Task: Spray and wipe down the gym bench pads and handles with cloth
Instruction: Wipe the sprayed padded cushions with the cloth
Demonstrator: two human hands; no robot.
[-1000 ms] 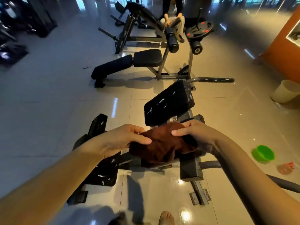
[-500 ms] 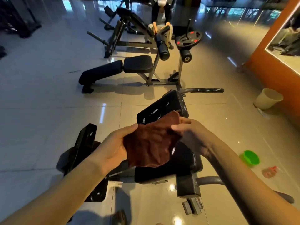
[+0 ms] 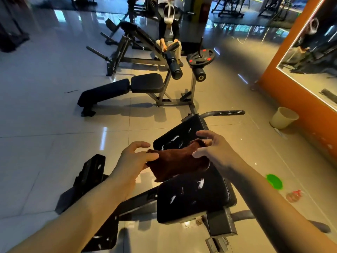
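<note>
On the glossy tiled floor (image 3: 45,125) stands the black padded gym bench (image 3: 193,196), and its seat pad shows white wet streaks. Just above the seat hangs the dark brown cloth (image 3: 175,161), held between both hands. The left hand (image 3: 133,159) pinches its left edge under the thumb. The right hand (image 3: 215,148) pinches the right corner, with the other fingers spread.

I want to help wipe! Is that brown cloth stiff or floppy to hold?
Probably floppy: the brown cloth sags and folds between the left hand and right hand. Likely light too, since mere pinches hold it up. Its fuzzy surface probably grips well.
</note>
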